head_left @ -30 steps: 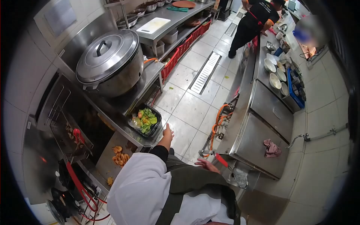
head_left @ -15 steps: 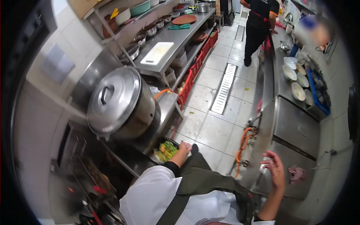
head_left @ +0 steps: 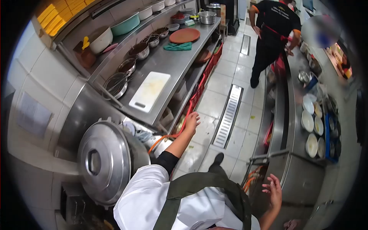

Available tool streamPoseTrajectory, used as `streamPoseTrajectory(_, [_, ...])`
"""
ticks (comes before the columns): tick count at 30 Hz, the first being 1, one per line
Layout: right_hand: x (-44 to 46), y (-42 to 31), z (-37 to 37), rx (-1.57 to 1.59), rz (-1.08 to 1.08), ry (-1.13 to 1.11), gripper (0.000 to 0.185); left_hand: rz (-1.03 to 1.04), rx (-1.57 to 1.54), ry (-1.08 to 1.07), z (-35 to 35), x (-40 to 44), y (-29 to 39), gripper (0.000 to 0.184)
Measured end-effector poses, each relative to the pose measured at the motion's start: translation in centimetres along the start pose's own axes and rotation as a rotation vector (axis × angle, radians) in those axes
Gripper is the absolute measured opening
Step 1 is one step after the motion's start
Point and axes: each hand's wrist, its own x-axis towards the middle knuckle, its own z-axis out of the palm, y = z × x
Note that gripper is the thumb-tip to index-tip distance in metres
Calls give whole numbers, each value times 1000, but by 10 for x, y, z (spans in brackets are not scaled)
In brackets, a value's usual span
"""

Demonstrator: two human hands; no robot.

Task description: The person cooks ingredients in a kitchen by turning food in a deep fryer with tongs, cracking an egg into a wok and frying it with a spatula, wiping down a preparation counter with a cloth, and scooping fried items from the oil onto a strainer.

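My left hand is out in front of me over the tiled walkway, beside the lower shelf of the steel table. Its fingers are loosely bent and nothing shows in them. My right hand is raised by the steel counter on my right, fingers apart and holding nothing. Close to my left arm stands a large lidded stockpot. Ahead of it, a white cutting board lies on the steel table.
A person in black stands ahead at the right counter. Red crates line the lower left shelf. A drain grate runs along the floor. Bowls sit beside a blue rack. An orange hose passes near the stockpot.
I have moved forward along the walkway; the cutting board and the person in black appear nearer. My left hand has left the tray of vegetables, which is out of view.
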Motion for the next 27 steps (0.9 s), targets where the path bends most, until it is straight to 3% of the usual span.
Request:
streamPoseTrajectory(2, [78, -13, 13, -25, 11, -10, 36, 128, 21, 34, 30, 51, 25, 28])
streamPoseTrajectory(6, [253, -55, 55, -152, -6, -94, 37, 177, 139, 204, 45, 133, 53, 33])
streamPoseTrajectory(9, [369, -118, 128, -349, -203, -221, 38, 314, 211, 375, 15, 220, 76, 27])
streamPoseTrajectory(11, [435, -159, 189, -401, -295, -416, 40, 589, 294, 526, 28, 239, 136, 22])
streamPoseTrajectory(15, [525, -228, 325, -518, -584, -830, 47, 831, 645, 691, 36, 335, 240, 22])
streamPoseTrajectory(18, [558, -277, 412, -571, -576, -945, 49, 807, 854, 727, 29, 462, 281, 33])
streamPoseTrajectory(22, [639, -273, 478, -556, -606, -877, 48, 486, 1207, 783, 20, 606, 312, 52])
streamPoseTrajectory(27, [732, -264, 480, -590, -181, -831, 43, 273, 1350, 509, 16, 662, 326, 39])
